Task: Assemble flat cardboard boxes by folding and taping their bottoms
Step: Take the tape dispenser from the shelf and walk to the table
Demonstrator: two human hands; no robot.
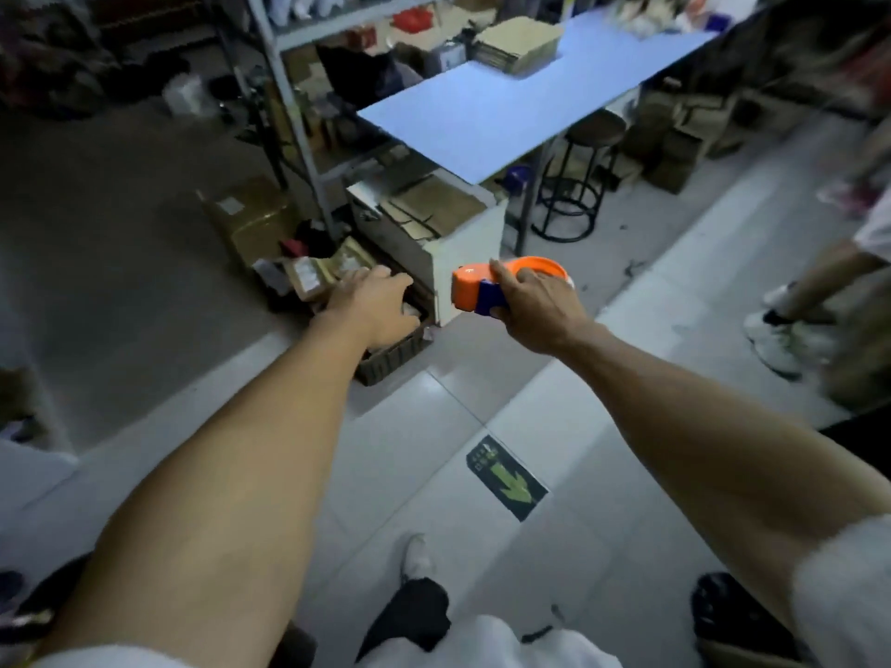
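**Reaching for stock, dispenser in hand**

Lying flat and unfolded, the cardboard (pixel 424 209) is stacked in a white bin (pixel 470 262) under the blue table (pixel 482 122), with a second stack (pixel 518 43) on the tabletop. No box is folded or taped in view, so the assembly seems not yet begun. The sheets look brown, thin and creased. The left hand (pixel 381 301) reaches down over a dark crate (pixel 393 359) beside the bin, fingers loosely spread, holding nothing. The right hand (pixel 535 306) grasps an orange tape dispenser (pixel 506 279) just beside the bin's corner.
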